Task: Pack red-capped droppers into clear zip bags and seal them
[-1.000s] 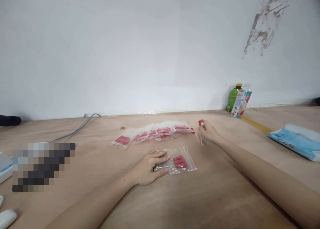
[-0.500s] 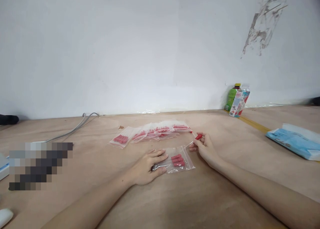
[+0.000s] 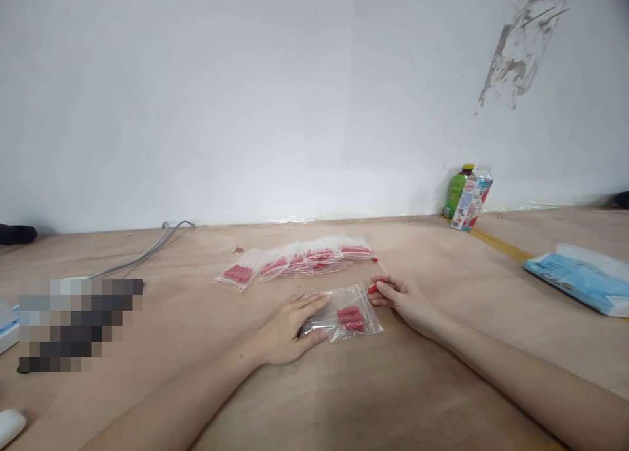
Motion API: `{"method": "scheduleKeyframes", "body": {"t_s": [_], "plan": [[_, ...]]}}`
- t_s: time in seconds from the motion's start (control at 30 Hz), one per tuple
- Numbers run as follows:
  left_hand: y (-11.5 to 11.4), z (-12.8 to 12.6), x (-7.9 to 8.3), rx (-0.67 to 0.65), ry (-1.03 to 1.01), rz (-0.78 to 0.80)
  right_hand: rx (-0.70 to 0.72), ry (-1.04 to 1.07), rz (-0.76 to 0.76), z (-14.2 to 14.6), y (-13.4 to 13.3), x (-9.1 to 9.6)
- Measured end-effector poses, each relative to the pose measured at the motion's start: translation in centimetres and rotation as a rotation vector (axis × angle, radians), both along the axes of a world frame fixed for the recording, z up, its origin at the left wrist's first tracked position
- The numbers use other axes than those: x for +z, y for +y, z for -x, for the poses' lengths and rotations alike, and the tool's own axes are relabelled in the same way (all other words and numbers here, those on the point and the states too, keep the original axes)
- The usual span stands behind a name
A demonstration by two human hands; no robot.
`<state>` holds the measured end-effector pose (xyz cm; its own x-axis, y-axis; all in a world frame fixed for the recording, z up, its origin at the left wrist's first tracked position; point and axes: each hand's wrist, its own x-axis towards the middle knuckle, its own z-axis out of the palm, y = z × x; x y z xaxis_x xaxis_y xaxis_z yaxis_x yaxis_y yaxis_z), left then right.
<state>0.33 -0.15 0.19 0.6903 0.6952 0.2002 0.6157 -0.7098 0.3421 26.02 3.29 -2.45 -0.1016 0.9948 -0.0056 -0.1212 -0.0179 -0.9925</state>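
A small clear zip bag (image 3: pixel 346 316) with a few red pieces inside lies on the wooden table (image 3: pixel 393 385). My left hand (image 3: pixel 287 330) rests on the bag's left end, fingers spread over it and thumb pressing the plastic. At the bag's top right corner, my right hand (image 3: pixel 400 299) pinches a small red piece (image 3: pixel 373 288). Behind them a row of several filled clear bags (image 3: pixel 299 262) with red pieces lies overlapping.
A green bottle and a printed pack (image 3: pixel 466 195) stand against the white wall at the back right. A blue-and-white packet (image 3: pixel 577 277) lies at the right. A grey cable (image 3: pixel 147 251) runs at the left, with white objects at the left edge.
My right hand has come from the back, near the row of bags, down to the open bag's top right corner, carrying the red piece. The left hand has stayed on the bag.
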Motion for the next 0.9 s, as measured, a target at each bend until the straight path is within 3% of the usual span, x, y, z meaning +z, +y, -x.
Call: {"method": "scheduleKeyframes", "body": {"t_s": [0.17,0.3,0.47,0.63,0.67,0.73,0.83,0.9], "plan": [[0.0,0.0,0.0,-0.003,0.01,-0.013,0.183,-0.227,-0.054,-0.7,0.2,-0.1],[0.0,0.0,-0.1,0.001,0.012,-0.023,0.156,-0.415,-0.2,-0.1,0.4,0.2],[0.1,0.0,-0.1,-0.001,-0.001,-0.037,0.101,-0.343,-0.229,1.8,0.8,-0.1],[0.1,0.1,-0.2,0.006,0.001,-0.04,0.349,-0.32,-0.236,2.0,0.4,0.0],[0.1,0.1,-0.3,0.012,0.006,-0.039,0.344,-0.355,-0.252,1.6,0.6,0.3],[0.2,0.1,-0.3,0.017,0.019,-0.037,0.17,-0.5,-0.303,0.4,1.5,0.8],[0.3,0.1,-0.4,0.006,0.027,-0.043,-0.254,-0.801,-0.324,-1.7,3.8,1.5],[0.3,0.1,-0.4,0.0,0.022,-0.046,-0.395,-0.951,-0.262,-2.8,5.5,1.6]]}}
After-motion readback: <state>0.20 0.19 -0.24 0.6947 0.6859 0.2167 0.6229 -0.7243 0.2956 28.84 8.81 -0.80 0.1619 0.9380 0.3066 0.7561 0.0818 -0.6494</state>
